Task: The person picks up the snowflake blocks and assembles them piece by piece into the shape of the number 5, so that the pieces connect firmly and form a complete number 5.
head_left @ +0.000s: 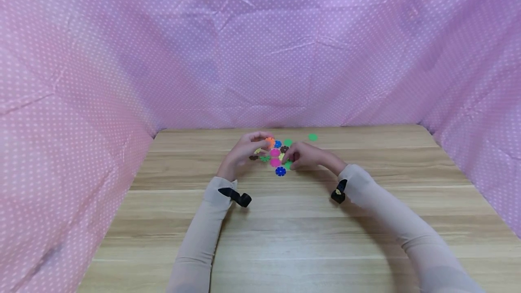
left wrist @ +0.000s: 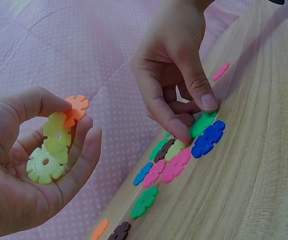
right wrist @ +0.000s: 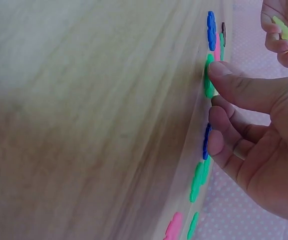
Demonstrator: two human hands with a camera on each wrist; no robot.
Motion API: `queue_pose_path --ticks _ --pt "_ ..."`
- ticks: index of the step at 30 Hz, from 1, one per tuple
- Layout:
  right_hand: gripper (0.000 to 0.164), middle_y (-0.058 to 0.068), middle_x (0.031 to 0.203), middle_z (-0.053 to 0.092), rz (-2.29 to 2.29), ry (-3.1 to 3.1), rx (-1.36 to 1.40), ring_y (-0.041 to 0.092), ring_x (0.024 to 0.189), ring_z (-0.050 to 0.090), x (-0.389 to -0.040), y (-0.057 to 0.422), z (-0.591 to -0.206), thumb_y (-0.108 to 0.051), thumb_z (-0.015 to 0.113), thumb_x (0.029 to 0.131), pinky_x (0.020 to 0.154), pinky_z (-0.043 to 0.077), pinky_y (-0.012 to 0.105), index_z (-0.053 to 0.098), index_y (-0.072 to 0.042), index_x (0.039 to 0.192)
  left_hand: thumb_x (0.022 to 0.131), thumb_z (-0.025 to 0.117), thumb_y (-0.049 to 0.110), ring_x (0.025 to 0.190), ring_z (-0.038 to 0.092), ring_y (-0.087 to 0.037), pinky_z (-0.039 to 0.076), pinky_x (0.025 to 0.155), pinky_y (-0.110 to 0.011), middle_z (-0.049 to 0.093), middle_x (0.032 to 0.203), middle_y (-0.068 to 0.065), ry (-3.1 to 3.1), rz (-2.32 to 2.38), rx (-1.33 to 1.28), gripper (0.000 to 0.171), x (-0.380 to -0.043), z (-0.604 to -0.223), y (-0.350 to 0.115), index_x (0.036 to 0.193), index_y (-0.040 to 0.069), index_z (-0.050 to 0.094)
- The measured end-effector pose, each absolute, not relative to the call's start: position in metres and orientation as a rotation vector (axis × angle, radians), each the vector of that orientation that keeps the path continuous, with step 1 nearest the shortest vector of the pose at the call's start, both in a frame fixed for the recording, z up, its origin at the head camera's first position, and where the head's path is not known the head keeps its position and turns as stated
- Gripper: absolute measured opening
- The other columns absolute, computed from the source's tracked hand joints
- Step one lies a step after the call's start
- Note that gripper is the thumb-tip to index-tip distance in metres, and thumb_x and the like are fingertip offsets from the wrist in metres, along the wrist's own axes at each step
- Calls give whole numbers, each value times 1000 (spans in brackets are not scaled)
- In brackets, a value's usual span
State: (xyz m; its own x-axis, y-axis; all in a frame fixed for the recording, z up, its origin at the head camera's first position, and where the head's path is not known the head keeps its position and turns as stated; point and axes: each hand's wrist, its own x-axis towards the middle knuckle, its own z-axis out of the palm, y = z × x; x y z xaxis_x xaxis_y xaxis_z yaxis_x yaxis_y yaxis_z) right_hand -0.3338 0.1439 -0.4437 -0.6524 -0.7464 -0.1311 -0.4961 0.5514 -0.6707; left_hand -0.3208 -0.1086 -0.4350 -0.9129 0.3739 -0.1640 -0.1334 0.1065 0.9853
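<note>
Orange disc (left wrist: pixel 78 109) held in left hand (left wrist: pixel 16 192).

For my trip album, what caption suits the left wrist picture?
Left hand holding two yellow discs and an orange disc, right hand bent over a green disc.

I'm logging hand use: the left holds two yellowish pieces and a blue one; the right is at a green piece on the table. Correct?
One slip: with the two yellowish pieces, the left hand holds an orange piece, not blue; see the left wrist view. The rest stands.
</note>
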Motion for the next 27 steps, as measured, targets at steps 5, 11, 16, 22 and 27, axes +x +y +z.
queue_pose_path --ticks 5,11,16,22,27 --pt "19 11 100 66 -876 2388 -955 19 89 56 -334 145 -445 0 80 84 77 50 26 74 -3 102 100 64 18 118 65 -36 60 92 -38 68 116 -4 2000 1882 225 30 -321 -435 -108 129 11 66" --pt "19 9 97 67 -950 2395 -909 19 88 58 -331 149 -445 2 78 84 78 53 29 70 -3 100 101 63 17 113 66 -34 59 94 -42 68 115 -4 1998 1905 215 29 -322 -436 -108 129 10 65" --pt "16 7 99 71 -1030 2456 -858 18 92 62 -333 154 -448 -1 76 87 82 52 28 74 -6 103 100 63 15 111 67 -33 60 92 -41 69 112 -4 2001 1919 202 28 -322 -437 -107 128 9 66" --pt "20 15 99 74 -1347 2472 -733 22 87 67 -336 154 -437 -2 77 88 75 58 34 73 1 108 100 63 13 121 60 -45 60 83 -33 69 106 -2 1976 1939 186 28 -320 -437 -103 127 8 66" --pt "29 15 94 72 -1601 2432 -662 16 80 67 -337 150 -426 -7 78 89 70 59 32 69 8 113 99 63 13 108 66 -34 59 82 -34 69 104 -1 1977 1947 176 29 -318 -436 -100 128 8 66"
